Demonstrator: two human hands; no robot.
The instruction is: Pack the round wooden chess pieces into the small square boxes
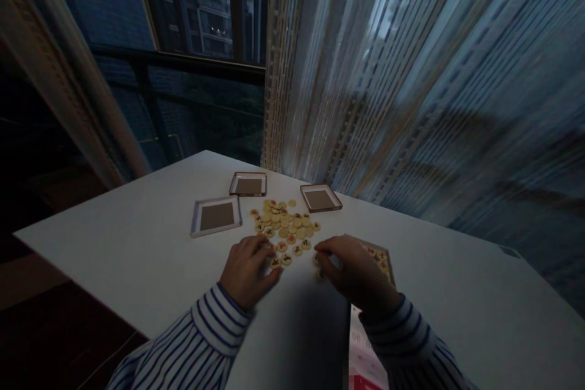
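Note:
Round, pale Chinese chess pieces point(286, 219) with red or black characters lie in a loose heap on the white table point(155, 244). My left hand point(247, 271) reaches in from the lower left, its thumb and fingers spread around pieces at the near edge of the heap. A black-marked piece point(275, 262) lies between its fingertips. My right hand point(359, 271) is bent with the fingertips drawn together over a few pieces at the heap's right edge. Whether it grips one is hard to see. Behind that hand, a shallow box point(391, 262) holds pieces in rows, partly covered.
Three shallow trays stand beyond the heap: a pale one point(194, 219) at left, a brown-edged one point(265, 184) at the back, another point(339, 200) at right. A pink-lit flat object point(365, 347) lies under my right forearm. String curtains point(347, 73) hang behind the table.

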